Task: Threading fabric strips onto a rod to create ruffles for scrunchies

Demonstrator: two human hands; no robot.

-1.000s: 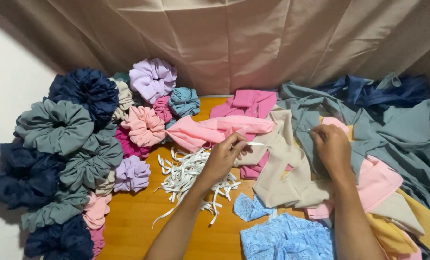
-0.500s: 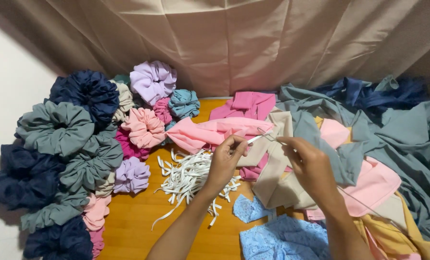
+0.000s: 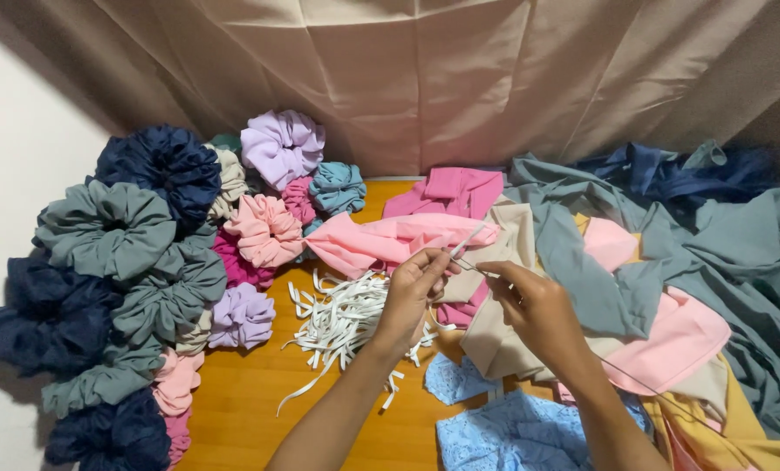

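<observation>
The left hand (image 3: 412,292) was raised above the desk (image 3: 259,410), its grip pressed together on a short strip of white elastic (image 3: 468,237) that stuck up and away from the fingertips. The right hand (image 3: 534,305) met it just beside, thumb and forefinger pinched at a thin metal pin (image 3: 473,266); whether the pin already passed through the elastic could not be told. Both hands were held high and close, which kept the small work in clear sight over the cloth.

A loose heap of cut white elastic pieces (image 3: 342,318) lay directly under the left wrist, within easy reach. A folded pink cloth tube (image 3: 390,240) lay just behind the hands, and beige cloth (image 3: 495,331) spread beneath the right hand. Finished scrunchies (image 3: 146,262) in navy, grey-green, pink and lilac were stacked along the left edge, well apart from the working area. Uncut grey-blue fabric (image 3: 721,279) was piled to the right, and pale blue patterned cloth (image 3: 512,432) lay nearest the person.
</observation>
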